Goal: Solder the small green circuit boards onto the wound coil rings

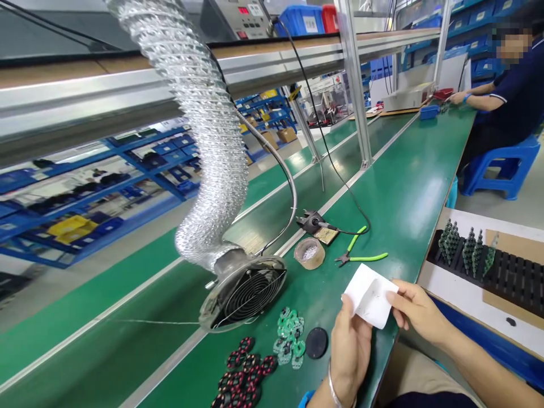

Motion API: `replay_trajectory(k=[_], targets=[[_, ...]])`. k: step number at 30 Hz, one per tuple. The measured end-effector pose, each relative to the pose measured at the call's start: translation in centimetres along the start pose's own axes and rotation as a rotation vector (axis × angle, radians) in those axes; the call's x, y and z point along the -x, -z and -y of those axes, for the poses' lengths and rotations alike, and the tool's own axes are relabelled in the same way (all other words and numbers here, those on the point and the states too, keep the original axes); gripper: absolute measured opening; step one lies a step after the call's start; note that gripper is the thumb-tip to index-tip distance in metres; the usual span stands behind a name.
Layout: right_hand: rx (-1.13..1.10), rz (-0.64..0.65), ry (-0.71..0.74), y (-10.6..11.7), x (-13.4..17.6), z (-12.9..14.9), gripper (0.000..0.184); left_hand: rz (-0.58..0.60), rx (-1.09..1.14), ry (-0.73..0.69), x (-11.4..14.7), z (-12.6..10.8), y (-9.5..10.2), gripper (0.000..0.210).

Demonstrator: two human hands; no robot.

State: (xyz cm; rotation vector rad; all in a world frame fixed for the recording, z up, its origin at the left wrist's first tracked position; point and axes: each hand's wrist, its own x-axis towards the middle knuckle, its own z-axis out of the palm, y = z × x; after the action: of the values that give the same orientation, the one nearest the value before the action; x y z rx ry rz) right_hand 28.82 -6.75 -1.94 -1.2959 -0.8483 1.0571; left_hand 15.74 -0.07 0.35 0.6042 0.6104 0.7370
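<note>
The left hand is gripping the white paper at its lower left edge; the right hand is pinching its right edge, thumb on top. The two-sided grip is probably keeping the folded sheet spread and steady, with its speckled face turned up for viewing. The white paper is sitting between both hands, touching each, above the edge of the tabletop.

Beyond the white paper, the cutters are lying with handles spread, seemingly for easy reach. To its left, green rings and a black disc are lying close together; farther left, a fan is facing the work area, presumably for drawing off fumes.
</note>
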Motion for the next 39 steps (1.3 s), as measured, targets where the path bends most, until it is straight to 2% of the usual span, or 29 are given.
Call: replay_trajectory(k=[4, 8, 11, 14, 15, 16, 18, 19, 21, 23, 26, 30, 39], targets=[[-0.033, 0.045, -0.034, 0.4, 0.0, -0.1, 0.048, 0.033, 0.146, 0.125, -0.5, -0.6, 0.1, 0.039], [-0.056, 0.079, -0.085, 0.4, 0.1, -0.2, 0.043, -0.019, 0.071, 0.124, -0.9, -0.7, 0.3, 0.035], [-0.054, 0.156, -0.145, -0.3, 0.4, -0.2, 0.038, -0.09, -0.184, 0.071, -1.3, -0.8, 0.4, 0.048], [-0.017, 0.187, -0.162, -1.1, 0.9, -0.1, 0.03, -0.069, -0.596, -0.084, -1.7, -1.2, 0.6, 0.058], [0.0, 0.157, -0.145, -1.2, 1.0, -0.1, 0.032, -0.04, -0.69, -0.122, -1.7, -1.4, 0.6, 0.058], [0.016, 0.091, -0.101, -1.3, 1.0, -0.1, 0.043, -0.008, -0.746, -0.142, -1.8, -1.5, 0.7, 0.057], [0.042, -0.103, 0.032, -1.1, 1.1, -0.3, 0.066, 0.041, -0.777, -0.14, -1.7, -1.9, 0.9, 0.057], [0.051, -0.199, 0.093, -1.0, 1.0, -0.4, 0.065, 0.064, -0.792, -0.136, -1.6, -2.1, 0.9, 0.057], [0.059, -0.361, 0.168, -0.5, 0.9, -0.8, 0.041, 0.123, -0.81, -0.125, -1.3, -2.4, 1.0, 0.057], [0.051, -0.476, 0.164, -0.1, 0.9, -1.1, 0.023, 0.222, -0.799, -0.089, -1.1, -2.6, 1.0, 0.047], [-0.006, -0.615, 0.167, 0.2, 0.7, -1.3, 0.028, 0.274, -0.755, -0.001, -1.0, -2.3, 1.2, 0.039], [-0.144, -0.614, 0.198, 0.1, 0.4, -1.1, 0.038, 0.145, -0.711, -0.019, -1.7, -1.5, 1.6, 0.028], [-0.282, -0.536, 0.206, 0.4, 0.7, -1.6, 0.033, 0.078, -0.653, -0.057, -1.8, -1.7, 1.6, 0.031]])
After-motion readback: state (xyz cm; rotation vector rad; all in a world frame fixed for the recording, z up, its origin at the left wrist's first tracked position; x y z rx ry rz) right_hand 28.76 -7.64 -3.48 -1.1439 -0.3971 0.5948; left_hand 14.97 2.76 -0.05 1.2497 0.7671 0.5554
